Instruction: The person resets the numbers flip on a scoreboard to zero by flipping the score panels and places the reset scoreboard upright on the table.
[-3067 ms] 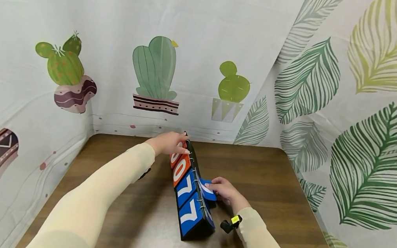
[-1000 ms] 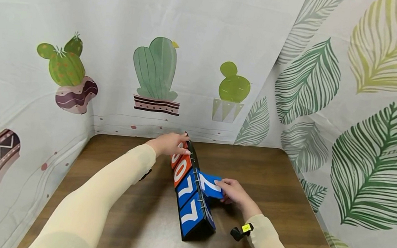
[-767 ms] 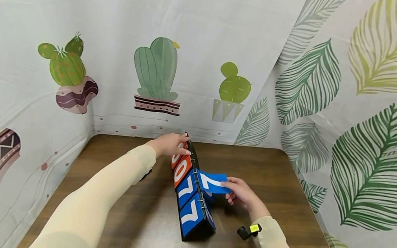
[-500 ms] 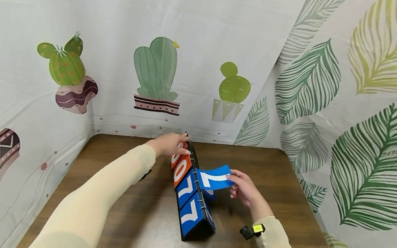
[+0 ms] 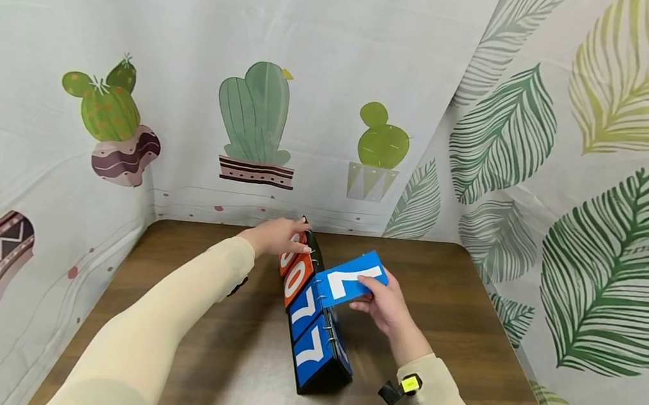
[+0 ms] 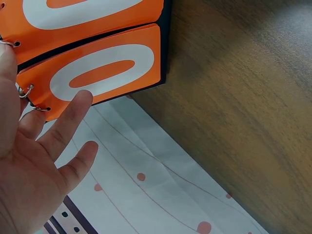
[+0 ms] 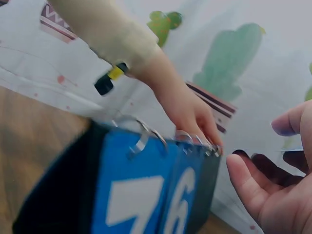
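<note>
A black tabletop flip scoreboard (image 5: 305,307) stands like a tent on the table, with cards on metal rings along its top. My left hand (image 5: 276,235) holds its far end over the top edge, beside the orange 0 cards (image 6: 105,73). Two blue 7 cards face left at the near end. My right hand (image 5: 389,306) pinches the free edge of another blue 7 card (image 5: 349,280), lifted up to the right while its other edge stays on the rings. On the back side, a blue 7 and a 6 card (image 7: 180,204) hang in the right wrist view.
The scoreboard stands on a brown wooden table (image 5: 218,354). Behind and beside the table hangs a white cloth (image 5: 326,48) printed with cacti and leaves. A black band with a yellow tag (image 5: 410,383) sits on my right wrist.
My right hand has raised the blue 7 card from low on the right side, swinging it up and over toward the top edge. The left hand stays on the far end.
</note>
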Available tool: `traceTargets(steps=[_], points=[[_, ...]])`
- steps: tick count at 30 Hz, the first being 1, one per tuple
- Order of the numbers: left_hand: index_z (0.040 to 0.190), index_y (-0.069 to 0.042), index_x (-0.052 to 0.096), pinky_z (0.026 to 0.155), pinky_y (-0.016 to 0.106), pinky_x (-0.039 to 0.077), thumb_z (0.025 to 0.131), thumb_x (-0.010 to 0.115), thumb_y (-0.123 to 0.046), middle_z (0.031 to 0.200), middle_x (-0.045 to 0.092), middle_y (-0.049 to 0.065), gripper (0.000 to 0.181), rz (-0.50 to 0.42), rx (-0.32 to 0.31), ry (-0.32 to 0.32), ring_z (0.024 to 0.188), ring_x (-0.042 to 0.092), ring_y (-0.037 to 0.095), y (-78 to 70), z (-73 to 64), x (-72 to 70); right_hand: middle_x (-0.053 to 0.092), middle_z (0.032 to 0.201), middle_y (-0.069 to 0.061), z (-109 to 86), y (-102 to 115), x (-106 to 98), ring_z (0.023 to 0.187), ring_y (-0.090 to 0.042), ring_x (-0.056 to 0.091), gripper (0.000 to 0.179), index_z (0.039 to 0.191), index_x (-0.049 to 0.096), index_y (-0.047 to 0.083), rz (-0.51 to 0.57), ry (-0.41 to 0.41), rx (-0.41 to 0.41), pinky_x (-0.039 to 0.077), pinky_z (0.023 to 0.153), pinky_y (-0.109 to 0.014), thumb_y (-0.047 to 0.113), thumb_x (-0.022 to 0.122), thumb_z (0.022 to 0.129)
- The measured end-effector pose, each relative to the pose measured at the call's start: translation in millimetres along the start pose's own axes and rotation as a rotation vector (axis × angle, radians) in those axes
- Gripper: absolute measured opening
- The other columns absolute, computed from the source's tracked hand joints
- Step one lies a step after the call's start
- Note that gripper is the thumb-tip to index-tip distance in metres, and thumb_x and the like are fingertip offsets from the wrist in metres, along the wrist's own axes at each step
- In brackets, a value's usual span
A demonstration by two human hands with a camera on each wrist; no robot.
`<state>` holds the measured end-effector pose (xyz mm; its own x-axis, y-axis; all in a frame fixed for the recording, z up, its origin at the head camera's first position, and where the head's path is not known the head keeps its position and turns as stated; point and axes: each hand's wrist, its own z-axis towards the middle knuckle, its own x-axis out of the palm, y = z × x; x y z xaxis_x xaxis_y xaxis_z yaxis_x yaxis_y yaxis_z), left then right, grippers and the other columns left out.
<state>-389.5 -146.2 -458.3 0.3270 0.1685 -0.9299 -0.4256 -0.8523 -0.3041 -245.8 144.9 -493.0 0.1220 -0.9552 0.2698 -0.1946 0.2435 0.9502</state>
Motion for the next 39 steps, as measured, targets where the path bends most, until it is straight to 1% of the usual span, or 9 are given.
traceTargets(steps=[5,10,14,17,23,28,34,37,39], points=[[0.16,-0.03,0.037,0.12,0.055,0.038,0.095,0.06,-0.066,0.173,0.022,0.003,0.078,0.009,0.001,0.002,0.151,0.042,0.032,1.2,0.8,0.6,0.069,0.112,-0.012,-5.7,2,19,0.085,-0.021,0.073,0.048,0.144,0.045,0.002,-0.023,0.001,-0.02,0.064,0.07,-0.041,0.013,0.063,0.101],[0.16,-0.029,0.037,0.12,0.055,0.037,0.095,0.059,-0.066,0.173,0.022,0.004,0.078,0.005,0.008,0.001,0.15,0.042,0.034,0.6,0.0,0.4,0.067,0.121,-0.024,-7.7,0,32,0.084,-0.022,0.074,0.045,0.141,0.047,-0.001,-0.126,0.031,-0.059,0.064,0.076,-0.047,0.01,0.063,0.1],[0.16,-0.029,0.037,0.12,0.055,0.037,0.095,0.059,-0.067,0.173,0.022,0.004,0.079,0.005,0.008,-0.001,0.151,0.042,0.033,1.3,0.5,1.5,0.067,0.121,-0.03,-9.9,0,40,0.082,-0.022,0.074,0.042,0.138,0.049,-0.004,-0.213,0.046,-0.076,0.064,0.074,-0.041,0.006,0.061,0.099],[0.16,-0.029,0.037,0.12,0.055,0.037,0.095,0.059,-0.067,0.173,0.022,0.004,0.079,-0.001,0.011,-0.004,0.151,0.042,0.033,1.8,0.5,1.7,0.068,0.117,-0.03,-13.1,3,47,0.079,-0.021,0.072,0.038,0.134,0.052,-0.005,-0.274,0.039,-0.107,0.064,0.071,-0.04,0.005,0.06,0.099],[0.16,-0.029,0.037,0.12,0.054,0.037,0.095,0.058,-0.067,0.173,0.022,0.004,0.079,-0.005,0.017,-0.005,0.15,0.042,0.032,1.7,-0.1,0.9,0.07,0.106,-0.029,-17.0,8,59,0.074,-0.021,0.068,0.029,0.124,0.059,-0.006,-0.448,0.039,-0.205,0.063,0.071,-0.048,0.006,0.06,0.098],[0.16,-0.028,0.037,0.12,0.053,0.038,0.095,0.06,-0.065,0.173,0.021,0.004,0.078,-0.018,0.019,0.006,0.149,0.045,0.032,0.1,-0.5,0.9,0.072,0.1,-0.023,-20.1,9,66,0.076,-0.022,0.068,0.023,0.117,0.065,-0.002,-0.596,0.068,-0.289,0.061,0.069,-0.035,0.008,0.06,0.097],[0.161,-0.027,0.036,0.12,0.051,0.039,0.097,0.06,-0.061,0.173,0.02,0.006,0.076,-0.012,0.031,0.017,0.147,0.046,0.031,0.3,-1.3,-0.6,0.074,0.106,-0.02,-21.5,9,73,0.085,-0.028,0.074,0.022,0.119,0.068,0.007,-0.698,0.135,-0.324,0.062,0.074,-0.033,0.013,0.058,0.1],[0.16,-0.026,0.036,0.118,0.05,0.042,0.1,0.061,-0.054,0.173,0.021,0.008,0.071,0.002,0.029,0.012,0.146,0.048,0.032,-1.1,-1.9,-1.8,0.074,0.099,-0.014,-21.3,8,78,0.081,-0.022,0.072,0.02,0.114,0.07,0.012,-0.764,0.148,-0.363,0.06,0.07,-0.028,0.014,0.058,0.099],[0.16,-0.026,0.037,0.112,0.049,0.047,0.1,0.062,-0.05,0.173,0.021,0.009,0.069,0.0,0.025,0.008,0.144,0.05,0.033,-2.2,-2.3,-2.1,0.074,0.099,-0.01,-21.6,8,81,0.081,-0.017,0.069,0.024,0.119,0.072,0.013,-0.83,0.148,-0.406,0.057,0.07,-0.025,0.015,0.059,0.098]])
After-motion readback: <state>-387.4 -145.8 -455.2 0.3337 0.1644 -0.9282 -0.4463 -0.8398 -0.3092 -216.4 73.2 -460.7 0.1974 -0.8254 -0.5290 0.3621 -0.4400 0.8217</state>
